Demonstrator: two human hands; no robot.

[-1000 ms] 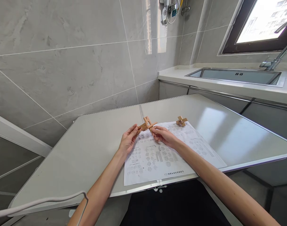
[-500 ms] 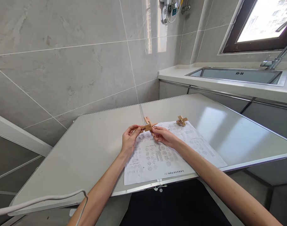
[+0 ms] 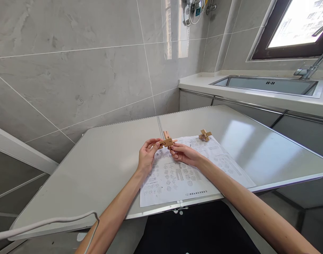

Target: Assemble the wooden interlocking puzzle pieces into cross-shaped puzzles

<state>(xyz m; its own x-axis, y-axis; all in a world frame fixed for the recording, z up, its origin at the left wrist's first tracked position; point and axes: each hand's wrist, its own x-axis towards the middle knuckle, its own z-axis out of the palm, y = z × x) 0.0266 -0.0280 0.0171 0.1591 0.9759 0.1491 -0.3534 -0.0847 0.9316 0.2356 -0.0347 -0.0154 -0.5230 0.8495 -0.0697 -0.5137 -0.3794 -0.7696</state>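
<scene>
Between my two hands, just above the paper, is a cluster of notched wooden puzzle pieces (image 3: pixel 167 142), crossed over one another. My left hand (image 3: pixel 147 153) pinches the left end of the piece that lies crosswise, thumb in front. From the right, my right hand (image 3: pixel 183 153) grips the lower part of the cluster with thumb and fingertips. How the notches fit is partly hidden by the fingers. A printed sheet (image 3: pixel 201 176) with small puzzle drawings lies under both hands. At its far right edge sits another wooden puzzle (image 3: pixel 204 135), its pieces joined in a cross.
The pale folding table (image 3: pixel 105 169) has a seam down its middle. A white cable (image 3: pixel 52 222) crosses at the lower left, by my left forearm. Behind on the right are a counter with a sink (image 3: pixel 267 84) and a faucet (image 3: pixel 306 72). A tiled wall (image 3: pixel 84 77) stands behind the table.
The pieces in my hands have turned slightly, and the crossing pieces sit closer together on the right. Both hands keep their grip. The other wooden puzzle has stayed in place.
</scene>
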